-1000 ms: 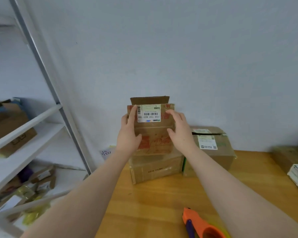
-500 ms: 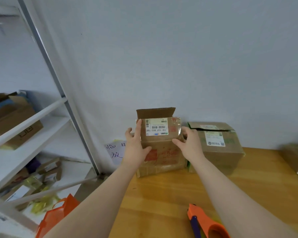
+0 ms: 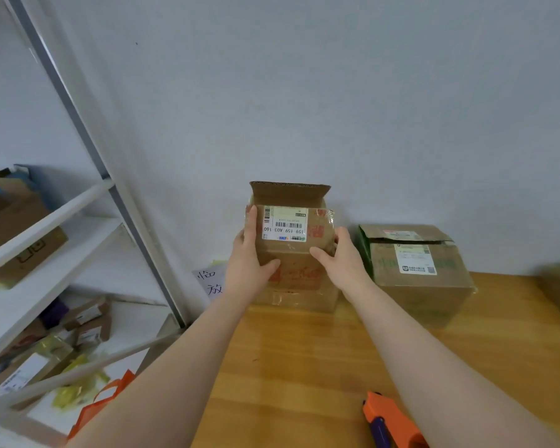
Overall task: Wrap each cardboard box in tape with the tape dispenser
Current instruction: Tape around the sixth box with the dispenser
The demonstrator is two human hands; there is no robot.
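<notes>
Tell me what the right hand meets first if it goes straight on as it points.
The right hand grips the labelled cardboard box, so that comes first; behind it, probably the wall.

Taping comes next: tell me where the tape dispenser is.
In the head view the orange tape dispenser lies on the wooden table at the bottom edge, right of centre, beside the right forearm.

**Boxes by the wall, dispenser up front**

Small cardboard box (image 3: pixel 291 253): upright at worktop's far edge, rear flap raised, white barcode label on top, red print in front, gripped at its sides by left hand (image 3: pixel 248 270) and right hand (image 3: pixel 343 266). Larger cardboard box (image 3: pixel 417 286) just right: green print, white label, creased flaps. Orange tape dispenser (image 3: pixel 392 421): near edge, partly cropped.
</notes>
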